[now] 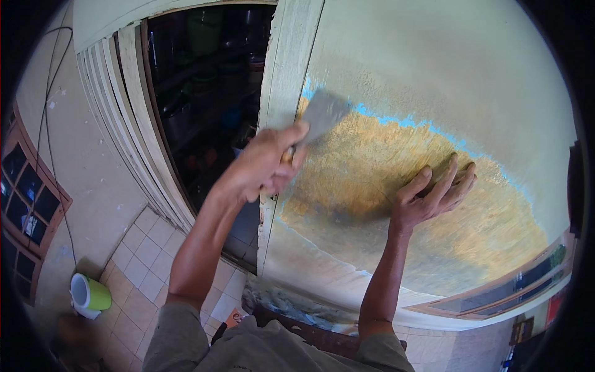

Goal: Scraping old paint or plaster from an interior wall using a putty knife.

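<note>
The left hand (273,160) is wrapped around the handle of a scraper (325,116), its blurred blade at the upper left edge of a bare tan patch (359,164) on a pale wall (434,56), beside a doorway. The right hand (434,193), fingers spread, rests against the patch.

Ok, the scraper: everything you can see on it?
The scraper has a broad, flat grey blade, metal by its look, narrower toward the handle. The left hand grips it, hiding most of the handle; a small yellowish-brown part shows. Blurred, the blade points up and right, over the left part of the bright blue paint edge on the wall. Whether it touches the wall, I can't tell.
</note>
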{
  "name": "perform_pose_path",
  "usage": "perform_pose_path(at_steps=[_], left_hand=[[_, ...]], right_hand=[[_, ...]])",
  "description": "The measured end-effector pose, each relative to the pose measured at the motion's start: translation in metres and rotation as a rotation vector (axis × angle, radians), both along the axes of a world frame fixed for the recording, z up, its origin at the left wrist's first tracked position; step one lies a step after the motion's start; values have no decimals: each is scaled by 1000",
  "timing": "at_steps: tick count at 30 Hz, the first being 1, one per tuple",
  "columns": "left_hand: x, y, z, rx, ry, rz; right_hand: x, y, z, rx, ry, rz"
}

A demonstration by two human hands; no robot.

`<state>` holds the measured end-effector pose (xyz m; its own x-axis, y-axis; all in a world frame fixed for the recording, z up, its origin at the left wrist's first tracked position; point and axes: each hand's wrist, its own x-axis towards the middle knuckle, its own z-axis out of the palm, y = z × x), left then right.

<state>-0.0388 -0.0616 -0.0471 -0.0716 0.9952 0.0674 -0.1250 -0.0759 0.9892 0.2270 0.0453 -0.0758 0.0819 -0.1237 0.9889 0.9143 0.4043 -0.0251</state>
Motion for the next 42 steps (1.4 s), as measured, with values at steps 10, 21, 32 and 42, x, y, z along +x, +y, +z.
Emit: perform_pose_path(at_steps=[10, 21, 32, 42], left_hand=[[-14, 6, 7, -12, 25, -12], [-13, 6, 19, 68, 27, 31], [-28, 15, 22, 70, 11, -48], [-27, 12, 20, 10, 20, 5]], right_hand=[[-1, 5, -3, 8, -15, 15], [-6, 5, -4, 12, -21, 11], [-6, 8, -5, 3, -10, 15], [-9, 3, -2, 8, -20, 4]])
